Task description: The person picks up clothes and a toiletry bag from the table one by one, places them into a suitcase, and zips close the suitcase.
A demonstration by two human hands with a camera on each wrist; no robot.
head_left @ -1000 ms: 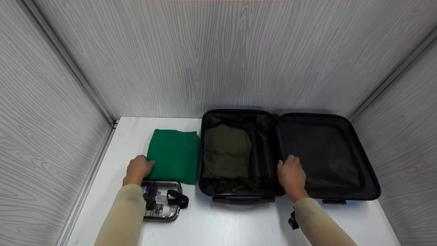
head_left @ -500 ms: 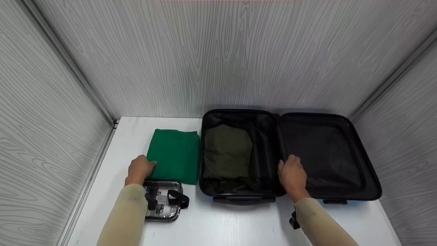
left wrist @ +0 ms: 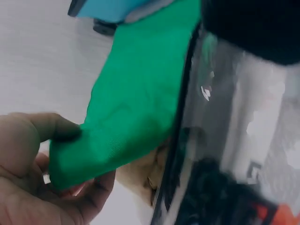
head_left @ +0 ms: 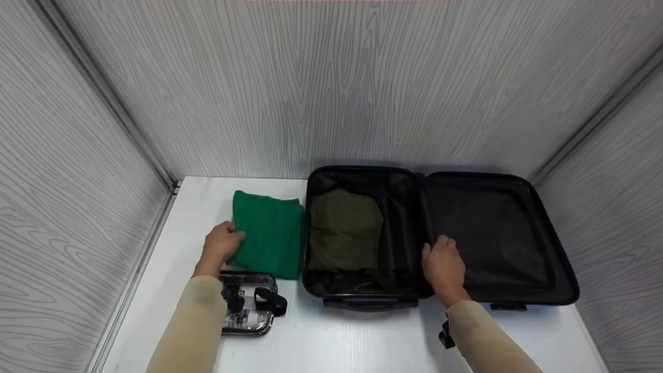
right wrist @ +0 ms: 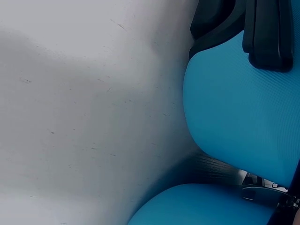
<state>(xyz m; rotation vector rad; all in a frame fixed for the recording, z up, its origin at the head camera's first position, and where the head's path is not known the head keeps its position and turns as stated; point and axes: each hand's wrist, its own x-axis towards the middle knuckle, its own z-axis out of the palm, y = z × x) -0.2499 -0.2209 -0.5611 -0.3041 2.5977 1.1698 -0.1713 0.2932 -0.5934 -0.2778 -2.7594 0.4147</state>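
Note:
My left hand [head_left: 221, 242] pinches the left edge of a folded green cloth [head_left: 270, 233] lying beside the suitcase. In the left wrist view the thumb is over the lifted edge of the cloth [left wrist: 136, 93] and the fingers are beneath. An open suitcase [head_left: 370, 298], black inside and blue outside, has a folded olive garment [head_left: 344, 230] in its left half. My right hand [head_left: 444, 265] grips the rim where the two halves meet, its fingertips partly hidden. In the right wrist view the blue shell [right wrist: 239, 103] fills the right side, and the hand is almost entirely out of frame.
A clear zip pouch [head_left: 254, 326] with black trim, a black strap [head_left: 270, 301] and small items inside lies in front of the green cloth, partly under my left forearm. A tan wrinkled thing [left wrist: 140, 178] shows below the cloth. Grey wood-grain walls [head_left: 342, 88] enclose the white table [head_left: 331, 344].
My left hand has moved away from me and slightly right along the cloth's edge, and the cloth's left side has lifted and shifted. The right hand and suitcase look the same.

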